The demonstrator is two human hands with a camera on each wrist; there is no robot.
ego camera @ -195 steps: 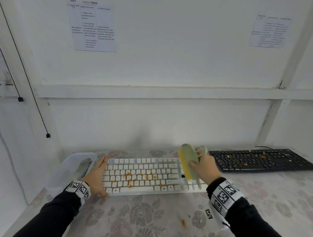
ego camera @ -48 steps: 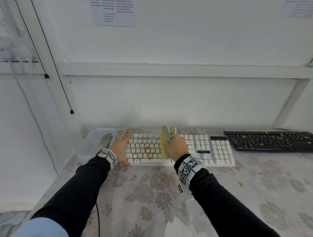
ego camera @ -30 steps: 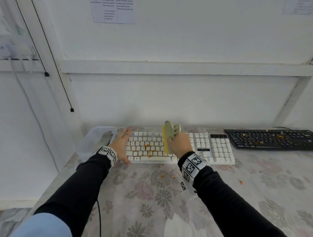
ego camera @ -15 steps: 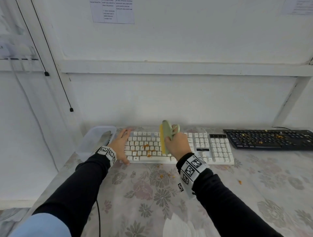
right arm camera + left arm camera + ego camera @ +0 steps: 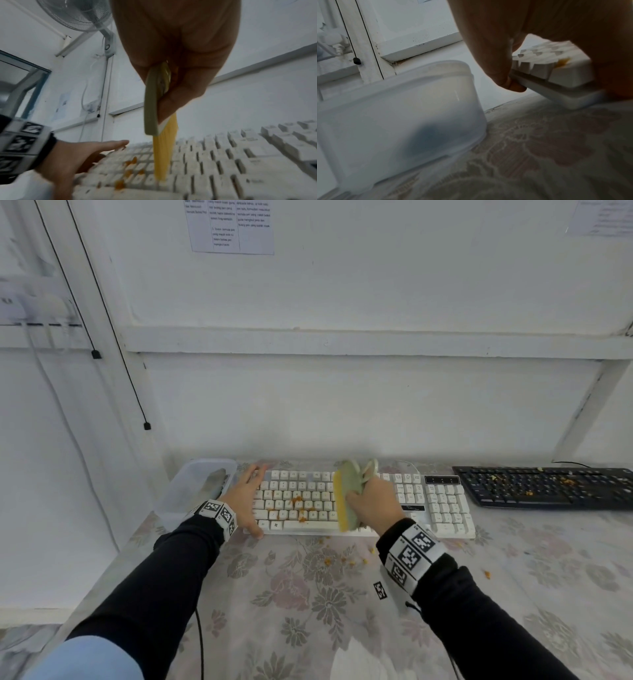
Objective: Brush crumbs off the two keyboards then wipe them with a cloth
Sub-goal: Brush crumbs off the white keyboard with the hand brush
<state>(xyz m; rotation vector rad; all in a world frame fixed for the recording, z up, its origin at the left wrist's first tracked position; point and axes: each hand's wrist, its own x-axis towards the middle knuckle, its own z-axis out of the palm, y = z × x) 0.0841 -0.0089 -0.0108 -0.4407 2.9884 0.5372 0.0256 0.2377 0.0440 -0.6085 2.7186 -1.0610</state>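
A white keyboard (image 5: pixel 448 508) lies across the table with orange crumbs (image 5: pixel 297 503) on its left-middle keys. My right hand (image 5: pixel 373 503) grips a green brush (image 5: pixel 354 491), whose yellow bristles (image 5: pixel 340 501) rest on the keys just right of the crumbs. In the right wrist view the brush (image 5: pixel 151 108) points down, bristles (image 5: pixel 163 155) on the keyboard (image 5: pixel 223 155) beside the crumbs (image 5: pixel 130 162). My left hand (image 5: pixel 245 501) lies flat with straight fingers on the keyboard's left end (image 5: pixel 565 75). A black keyboard (image 5: pixel 548 487) with crumbs sits at the far right.
A clear plastic container (image 5: pixel 178 494) holding a grey cloth (image 5: pixel 214 486) stands just left of the white keyboard, close to my left hand; its wall (image 5: pixel 393 108) fills the left wrist view. Several crumbs (image 5: pixel 342 559) lie on the flowered tablecloth before the keyboard. A wall stands directly behind.
The brush has swept from the right part of the letter keys toward the left and is stroking back and forth. More crumbs lie on the cloth in front. The left hand has stayed.
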